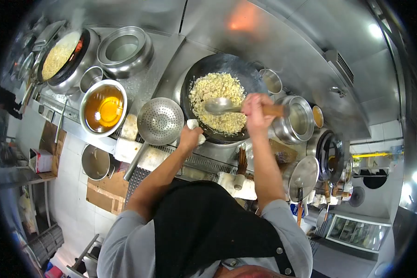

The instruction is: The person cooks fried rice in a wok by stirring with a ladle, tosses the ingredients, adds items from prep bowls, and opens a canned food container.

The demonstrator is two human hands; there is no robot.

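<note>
A large dark wok [247, 69] holds a heap of yellowish-white rice-like food [217, 90] with small bits in it. My right hand [257, 111] is closed round the wooden handle of a metal ladle [219, 105], whose bowl rests over the middle of the food. At the wok's near left edge, my left hand [191, 136] is closed on a folded white cloth [193, 124]; the wok's rim is right beside it. A round perforated strainer [160, 121] lies just left of the wok, its handle pointing down toward me.
A bowl of amber oil [82, 113] stands left of the strainer. Beyond it are a steel pot [125, 45] and another wok with food [56, 60]. Metal pots [294, 119] and a fine sieve [304, 178] are at the right. A brush [241, 169] lies near the front edge.
</note>
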